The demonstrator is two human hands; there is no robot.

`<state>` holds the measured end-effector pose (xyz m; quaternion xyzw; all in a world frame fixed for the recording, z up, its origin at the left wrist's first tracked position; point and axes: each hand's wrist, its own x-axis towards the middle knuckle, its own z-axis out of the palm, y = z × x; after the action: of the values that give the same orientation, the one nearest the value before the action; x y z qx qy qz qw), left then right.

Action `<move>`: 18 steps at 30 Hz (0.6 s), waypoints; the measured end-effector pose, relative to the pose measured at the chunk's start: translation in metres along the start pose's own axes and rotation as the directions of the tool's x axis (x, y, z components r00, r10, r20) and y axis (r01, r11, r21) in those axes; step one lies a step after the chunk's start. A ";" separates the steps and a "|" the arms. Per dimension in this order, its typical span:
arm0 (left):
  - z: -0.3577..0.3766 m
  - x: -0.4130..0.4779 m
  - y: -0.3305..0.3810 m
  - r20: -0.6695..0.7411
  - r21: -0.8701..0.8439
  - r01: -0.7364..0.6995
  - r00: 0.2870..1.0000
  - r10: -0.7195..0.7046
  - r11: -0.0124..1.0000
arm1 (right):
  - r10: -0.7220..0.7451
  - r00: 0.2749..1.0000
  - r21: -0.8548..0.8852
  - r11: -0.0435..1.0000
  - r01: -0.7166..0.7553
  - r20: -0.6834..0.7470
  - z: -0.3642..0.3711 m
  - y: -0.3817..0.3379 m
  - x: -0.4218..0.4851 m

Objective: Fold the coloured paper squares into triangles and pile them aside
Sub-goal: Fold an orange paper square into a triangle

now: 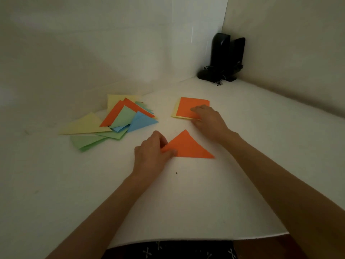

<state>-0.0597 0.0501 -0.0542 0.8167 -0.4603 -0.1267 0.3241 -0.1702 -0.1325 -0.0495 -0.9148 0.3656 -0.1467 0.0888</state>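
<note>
- Nearest the camera: dark patterned cloth (168, 251) at the bottom edge, with both bare forearms reaching forward over the white counter (186, 199).
- Left hand (152, 149): fingers curled, pinching the left corner of the orange triangle (188, 146).
- The triangle lies flat in the middle of the counter. Its long edge runs left to right on the near side and its apex points away.
- Right hand (207, 118): on the near right part of the orange square (190, 106) that tops the unfolded stack, just beyond the triangle. Fingertips touch the sheet. I cannot tell whether the thumb has hooked under its edge or the hand only rests there.
- A yellow sheet (177, 109) shows under the orange square.
- Pile of folded triangles (110, 122): yellow, green, blue and orange, loosely fanned at far left, apart from the orange triangle.
- Key relation: the pile lies left of and beyond the triangle, on the left hand's side. That hand is nearer and already holds the near corner, so it likely carries the triangle over.
- Black device (224, 58) stands in the far corner, well apart.
</note>
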 end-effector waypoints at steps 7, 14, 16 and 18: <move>-0.046 0.031 -0.035 -0.375 -0.196 -0.031 0.926 -0.046 0.980 | -0.016 0.998 -0.106 0.994 0.009 -0.065 0.006 -0.005 0.015; -0.050 0.059 -0.056 -0.392 0.310 0.264 0.911 -0.130 0.913 | 0.034 0.987 -0.151 0.987 -0.058 -0.157 0.013 -0.009 0.016; -0.046 0.060 -0.059 -0.445 0.432 0.265 0.894 -0.052 0.862 | 0.108 0.986 -0.007 0.994 -0.110 -0.130 0.009 -0.009 0.015; -0.040 0.059 -0.055 -0.446 0.499 0.097 0.881 0.159 0.861 | 0.171 0.982 0.168 0.973 -0.156 -0.075 0.004 -0.007 0.014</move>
<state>0.0298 0.0376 -0.0537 0.8708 -0.3975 0.2072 0.2017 -0.1546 -0.1366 -0.0485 -0.8639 0.4302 -0.2088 0.1581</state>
